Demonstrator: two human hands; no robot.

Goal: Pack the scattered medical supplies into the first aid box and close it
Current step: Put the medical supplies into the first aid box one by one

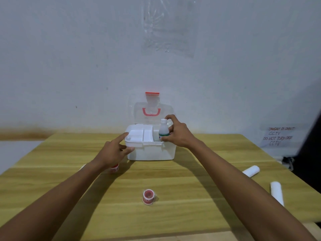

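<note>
- Lying on the wooden table (pixel 173 173), toward its left edge and mostly hidden under the left forearm: a white roll (pixel 83 166), only an end showing.
- Peeking out just beside it, under the left wrist: a red-and-white tape roll (pixel 115 168), partly hidden.
- Reaching to the left front corner of the first aid box (pixel 151 151): the left hand (pixel 112 152), fingers loosely spread, index finger touching the rim, thumb against the front wall, gripping nothing.
- Sitting near the table's far edge, about midway along it: the white box itself, its clear lid (pixel 152 113) standing upright against the wall (pixel 69 58), red handle (pixel 150 112) and red latch (pixel 152 93) showing.
- Filling the box's left part: a white divided tray (pixel 139 135).
- Resting toward the near edge, well apart from the box: another red-and-white tape roll (pixel 148 197), open core facing up.
- Standing upright in the box's open right part: a small clear bottle (pixel 163 130) with a white cap and a green-edged label.
- Pinching that bottle: the right hand (pixel 177 133), thumb low on the front, fingers curled around the far side.
- Lying near the right edge, well apart from the box: two white bandage rolls, one farther (pixel 251 170), one nearer (pixel 277 193).
- Hanging on the wall at far right: a handwritten CCTV notice (pixel 278 136).
</note>
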